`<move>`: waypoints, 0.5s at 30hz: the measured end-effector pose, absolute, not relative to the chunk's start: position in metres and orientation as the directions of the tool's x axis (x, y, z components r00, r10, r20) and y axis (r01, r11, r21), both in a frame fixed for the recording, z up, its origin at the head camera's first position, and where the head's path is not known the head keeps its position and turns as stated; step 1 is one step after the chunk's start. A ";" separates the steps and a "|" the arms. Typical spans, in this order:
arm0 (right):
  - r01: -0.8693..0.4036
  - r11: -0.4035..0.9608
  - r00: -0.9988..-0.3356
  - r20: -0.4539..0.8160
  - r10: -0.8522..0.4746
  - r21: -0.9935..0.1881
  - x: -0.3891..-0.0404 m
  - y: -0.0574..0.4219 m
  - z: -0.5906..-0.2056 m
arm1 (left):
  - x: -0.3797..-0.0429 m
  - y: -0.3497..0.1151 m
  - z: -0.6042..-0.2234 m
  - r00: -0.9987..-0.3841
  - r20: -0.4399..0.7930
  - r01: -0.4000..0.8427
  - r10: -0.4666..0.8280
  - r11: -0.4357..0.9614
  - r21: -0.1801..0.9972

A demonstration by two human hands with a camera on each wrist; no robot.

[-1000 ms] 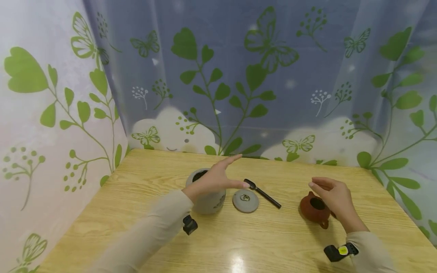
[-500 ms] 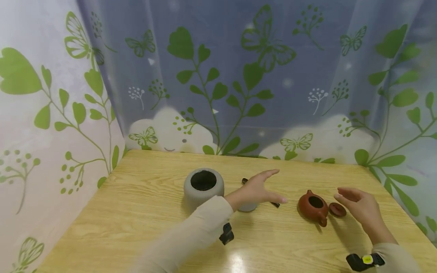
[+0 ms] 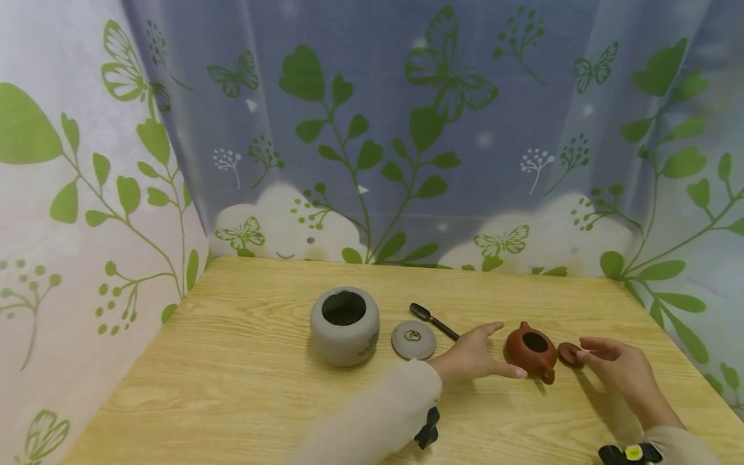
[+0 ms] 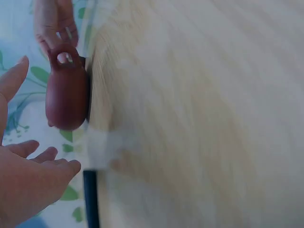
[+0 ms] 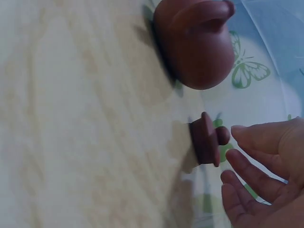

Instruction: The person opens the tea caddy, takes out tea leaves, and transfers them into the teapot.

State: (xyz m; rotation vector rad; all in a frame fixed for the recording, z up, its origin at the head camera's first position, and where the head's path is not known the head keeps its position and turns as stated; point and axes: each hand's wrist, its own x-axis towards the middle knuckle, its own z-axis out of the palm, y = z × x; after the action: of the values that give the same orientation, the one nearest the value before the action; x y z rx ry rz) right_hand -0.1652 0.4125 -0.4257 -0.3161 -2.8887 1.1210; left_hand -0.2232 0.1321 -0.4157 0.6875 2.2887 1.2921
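Observation:
The reddish-brown clay teapot stands uncovered on the wooden table, its dark opening showing. Its small round lid lies on the table just right of it, knob up. My right hand is at the lid, thumb and fingers spread around the knob. In the right wrist view, a slight gap shows between the fingertips and the lid's knob. My left hand reaches to the teapot's left side with thumb and fingers apart, holding nothing. The left wrist view shows the teapot beyond those fingers.
A grey round jar stands uncovered at the left. Its grey lid with a ring on top lies beside it. A dark scoop lies behind that lid, its handle end hidden by my left hand. Patterned curtains hang behind the table.
My left hand has swept right, from over the grey jar to the teapot's side. My right hand has moved right off the teapot, then lowered to its lid, now in view.

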 end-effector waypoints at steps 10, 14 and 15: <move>0.181 0.727 -0.975 -0.024 0.221 -0.662 -0.168 0.412 -0.435 | -0.217 0.167 -0.433 -0.861 -0.118 0.081 0.494 0.364 0.928; 0.173 0.741 -0.978 -0.021 0.210 -0.648 -0.170 0.412 -0.434 | -0.216 0.175 -0.439 -0.878 -0.086 0.080 0.471 0.322 0.943; 0.174 0.744 -0.977 -0.020 0.212 -0.645 -0.170 0.411 -0.434 | -0.215 0.176 -0.440 -0.882 -0.082 0.079 0.464 0.317 0.945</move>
State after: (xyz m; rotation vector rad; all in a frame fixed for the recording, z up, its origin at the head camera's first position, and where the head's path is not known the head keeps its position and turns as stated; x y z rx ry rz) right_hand -0.1698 0.4114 -0.4345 -0.3196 -2.8821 1.0582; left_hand -0.2152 0.1764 -0.4402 0.4857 2.2510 1.5855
